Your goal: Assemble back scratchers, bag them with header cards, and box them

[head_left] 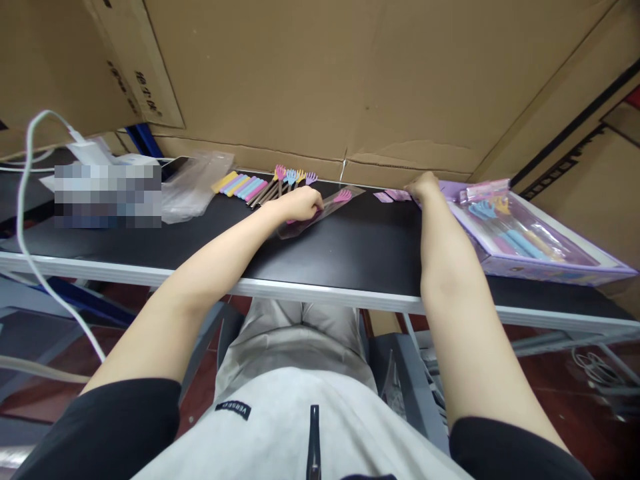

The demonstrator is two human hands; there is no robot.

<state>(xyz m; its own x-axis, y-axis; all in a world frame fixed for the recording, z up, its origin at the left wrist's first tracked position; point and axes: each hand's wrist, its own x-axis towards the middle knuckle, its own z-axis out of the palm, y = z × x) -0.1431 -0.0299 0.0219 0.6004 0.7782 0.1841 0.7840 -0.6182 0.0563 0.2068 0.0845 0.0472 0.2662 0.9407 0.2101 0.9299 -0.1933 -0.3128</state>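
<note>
My left hand [304,204] is closed over a clear plastic sleeve [333,208] lying on the black tabletop. Inside the sleeve is a pink back scratcher [343,196], its claw-shaped head showing to the right of my fingers. Small pink cards [399,195] lie near the back edge, and my right hand [424,185] reaches down at their right end. Its fingers are curled and partly hidden, so what they pinch does not show. Left of my left hand rest several unbagged back scratchers [281,183] with coloured claw heads and dark shafts, their coloured handles [240,186] side by side.
At right, an open purple box [510,268] holds bagged back scratchers [520,230] and a pink packet [485,191]. Clear bags [193,190] lie at left, near a white cable [23,200]. Cardboard walls [320,87] enclose the table's back and sides.
</note>
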